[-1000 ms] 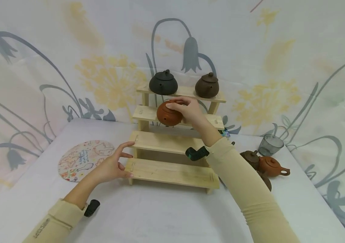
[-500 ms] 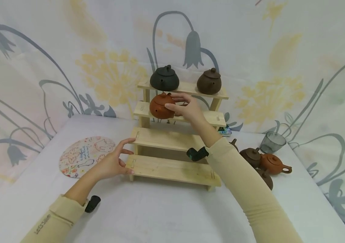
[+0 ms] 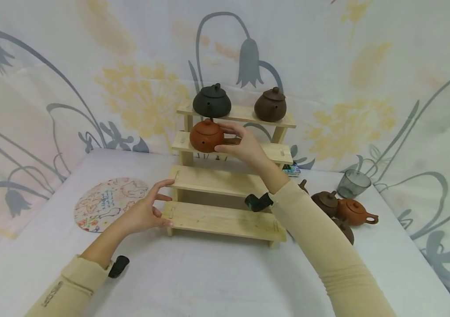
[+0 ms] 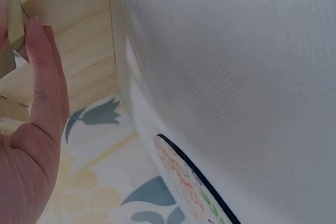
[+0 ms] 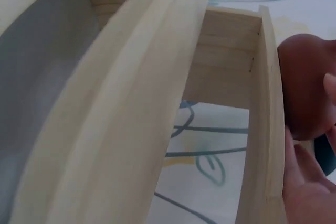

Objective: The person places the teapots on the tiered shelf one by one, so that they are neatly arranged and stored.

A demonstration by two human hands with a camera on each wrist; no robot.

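A small orange-brown clay teapot is at the left part of the second-highest tier of a wooden step stand. My right hand grips it on its handle side, thumb low and fingers behind. In the right wrist view, the teapot sits right against the board edge, partly cut off by the frame. At the stand's left end, my left hand holds the two lower boards, its index finger at one and its thumb at the other. The left wrist view shows a board end between the digits of the left hand.
A black teapot and a brown teapot stand on the top tier. Right of the stand are several teapots, including an orange one, and a grey glass. A round patterned mat lies left.
My right hand has moved the orange-brown teapot left along the second-highest tier, and its grip has shifted from over the lid to the handle side. My left hand stays at the stand.
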